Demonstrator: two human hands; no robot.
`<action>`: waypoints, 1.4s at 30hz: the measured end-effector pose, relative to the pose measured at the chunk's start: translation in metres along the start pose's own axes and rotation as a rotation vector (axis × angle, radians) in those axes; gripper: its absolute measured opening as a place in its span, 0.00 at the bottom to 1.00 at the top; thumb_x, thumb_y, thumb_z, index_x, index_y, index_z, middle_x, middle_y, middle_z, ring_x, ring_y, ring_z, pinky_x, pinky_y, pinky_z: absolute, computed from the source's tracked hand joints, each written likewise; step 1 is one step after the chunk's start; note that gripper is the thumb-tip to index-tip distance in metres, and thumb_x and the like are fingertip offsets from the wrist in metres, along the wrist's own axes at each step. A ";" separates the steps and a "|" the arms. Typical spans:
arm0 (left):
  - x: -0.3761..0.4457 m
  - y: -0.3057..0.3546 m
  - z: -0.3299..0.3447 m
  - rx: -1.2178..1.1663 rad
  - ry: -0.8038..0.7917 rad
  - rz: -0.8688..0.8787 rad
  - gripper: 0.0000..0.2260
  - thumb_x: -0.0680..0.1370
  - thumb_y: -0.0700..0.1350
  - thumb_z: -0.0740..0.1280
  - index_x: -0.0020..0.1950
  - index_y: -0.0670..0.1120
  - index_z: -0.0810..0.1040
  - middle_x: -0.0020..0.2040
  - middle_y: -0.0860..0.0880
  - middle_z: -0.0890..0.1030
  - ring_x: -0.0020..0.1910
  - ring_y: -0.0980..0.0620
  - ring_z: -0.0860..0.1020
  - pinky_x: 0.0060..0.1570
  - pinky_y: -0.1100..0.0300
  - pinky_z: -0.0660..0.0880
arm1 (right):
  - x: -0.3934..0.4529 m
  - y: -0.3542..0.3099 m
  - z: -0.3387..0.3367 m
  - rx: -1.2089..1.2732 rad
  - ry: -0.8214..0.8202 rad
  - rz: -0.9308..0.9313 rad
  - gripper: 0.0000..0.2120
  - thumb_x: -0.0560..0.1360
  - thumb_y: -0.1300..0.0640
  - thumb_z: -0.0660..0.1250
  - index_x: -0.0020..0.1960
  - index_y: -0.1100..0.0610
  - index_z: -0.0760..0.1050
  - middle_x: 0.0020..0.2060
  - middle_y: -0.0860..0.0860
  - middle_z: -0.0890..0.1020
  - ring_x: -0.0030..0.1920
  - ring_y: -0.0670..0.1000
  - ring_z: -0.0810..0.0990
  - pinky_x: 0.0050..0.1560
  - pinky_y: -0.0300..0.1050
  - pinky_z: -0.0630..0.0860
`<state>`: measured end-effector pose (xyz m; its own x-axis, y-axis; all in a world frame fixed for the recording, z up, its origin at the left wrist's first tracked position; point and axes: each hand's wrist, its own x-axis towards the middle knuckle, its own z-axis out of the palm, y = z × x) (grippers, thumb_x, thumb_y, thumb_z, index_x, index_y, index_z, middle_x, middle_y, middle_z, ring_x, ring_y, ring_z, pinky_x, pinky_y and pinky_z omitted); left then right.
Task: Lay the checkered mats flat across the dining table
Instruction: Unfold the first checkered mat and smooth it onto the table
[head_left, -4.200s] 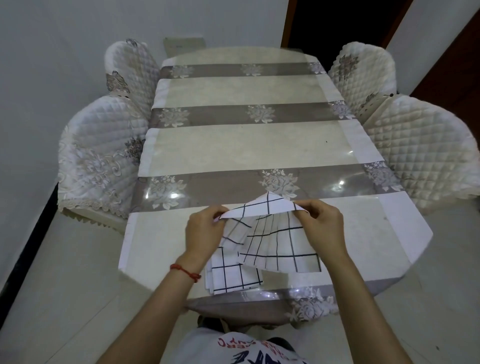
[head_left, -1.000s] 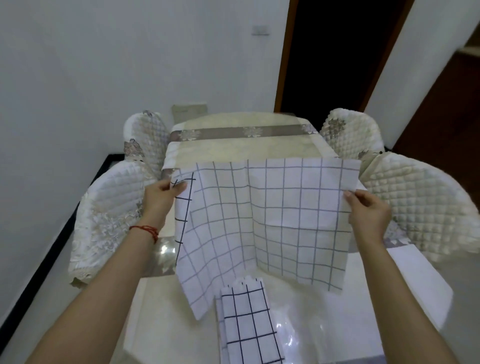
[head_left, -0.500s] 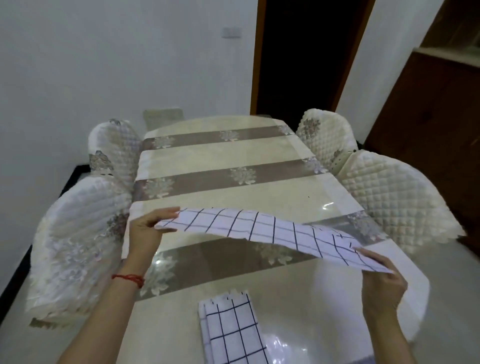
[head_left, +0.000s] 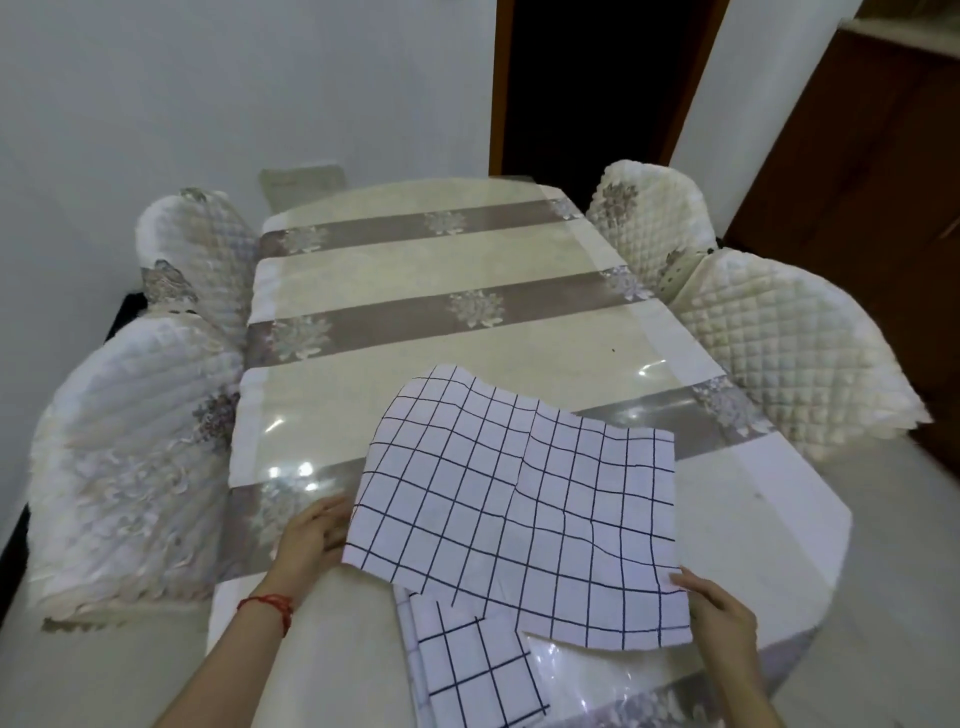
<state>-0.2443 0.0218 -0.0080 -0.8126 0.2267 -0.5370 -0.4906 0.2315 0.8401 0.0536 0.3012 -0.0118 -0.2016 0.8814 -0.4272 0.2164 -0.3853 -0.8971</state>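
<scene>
Both hands, left (head_left: 311, 538) and right (head_left: 719, 618), grip the unfolded, unlabelled checkered mat (head_left: 519, 504) above folded mats (head_left: 467, 670).

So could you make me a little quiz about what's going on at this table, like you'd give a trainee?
1. True or false: the unfolded checkered mat already lies flat on the dining table.
2. Which hand wears the red string bracelet?
A. left hand
B. right hand
3. Fill in: beneath the near edge of the open mat lies a stack of ____ mats.

Key
1. False: it is wavy, with both hands holding its near corners.
2. A
3. folded
</scene>
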 end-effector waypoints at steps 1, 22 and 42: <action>0.005 -0.001 0.000 -0.007 -0.003 -0.042 0.12 0.77 0.35 0.60 0.61 0.38 0.74 0.44 0.40 0.80 0.35 0.49 0.79 0.33 0.58 0.75 | 0.001 0.000 0.000 0.028 0.016 0.029 0.11 0.73 0.74 0.59 0.43 0.66 0.78 0.47 0.62 0.80 0.30 0.42 0.79 0.34 0.31 0.75; 0.076 0.063 0.078 0.175 -0.118 0.041 0.11 0.75 0.33 0.65 0.57 0.37 0.74 0.57 0.38 0.77 0.40 0.45 0.77 0.43 0.54 0.76 | 0.015 -0.009 0.042 -0.229 0.224 0.178 0.18 0.74 0.61 0.66 0.58 0.73 0.73 0.59 0.66 0.77 0.60 0.63 0.74 0.63 0.53 0.67; 0.180 0.150 0.271 0.739 -0.216 0.539 0.11 0.74 0.36 0.67 0.56 0.35 0.77 0.54 0.36 0.80 0.54 0.38 0.77 0.48 0.59 0.67 | 0.096 -0.005 0.058 0.085 0.545 0.270 0.09 0.75 0.58 0.65 0.41 0.64 0.71 0.38 0.57 0.72 0.43 0.53 0.69 0.44 0.45 0.65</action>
<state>-0.3784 0.3537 0.0005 -0.7599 0.6315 -0.1543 0.3193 0.5694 0.7575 -0.0217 0.3717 -0.0545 0.3720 0.7540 -0.5413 0.1099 -0.6149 -0.7809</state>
